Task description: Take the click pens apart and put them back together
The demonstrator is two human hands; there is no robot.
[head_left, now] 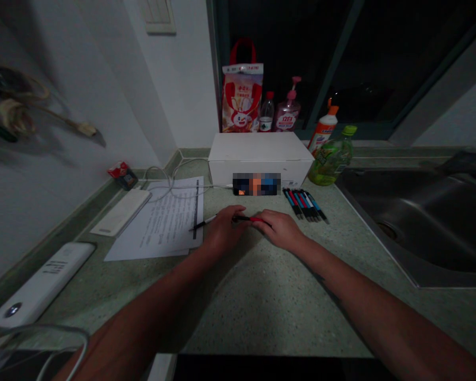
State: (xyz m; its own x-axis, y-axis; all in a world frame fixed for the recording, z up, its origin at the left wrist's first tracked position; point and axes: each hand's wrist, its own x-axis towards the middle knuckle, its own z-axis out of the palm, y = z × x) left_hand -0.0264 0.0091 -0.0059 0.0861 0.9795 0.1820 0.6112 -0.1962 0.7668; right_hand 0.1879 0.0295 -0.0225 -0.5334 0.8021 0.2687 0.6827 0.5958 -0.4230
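Observation:
Low over the counter, my hands meet at a red and black pen (pixel 256 219). My left hand (pixel 225 228) closes its fingers on the black end, while my right hand (pixel 280 227) pinches the red part. A second pen, white and black (pixel 201 224), sticks out to the left of my left hand over the edge of a printed sheet (pixel 162 222); whether the hand touches it I cannot tell. Several pens (pixel 305 205) in red, blue, white and black lie side by side to the right. Beyond my hands, a phone (pixel 256 185) leans against a white box (pixel 261 148).
A steel sink (pixel 424 211) is set in the counter at right. Bottles, including a green one (pixel 333 159), stand at the back with a red bag (pixel 243 98). On the left are a white slab (pixel 122 211), a white power strip (pixel 43 283) and loose cables (pixel 170 177).

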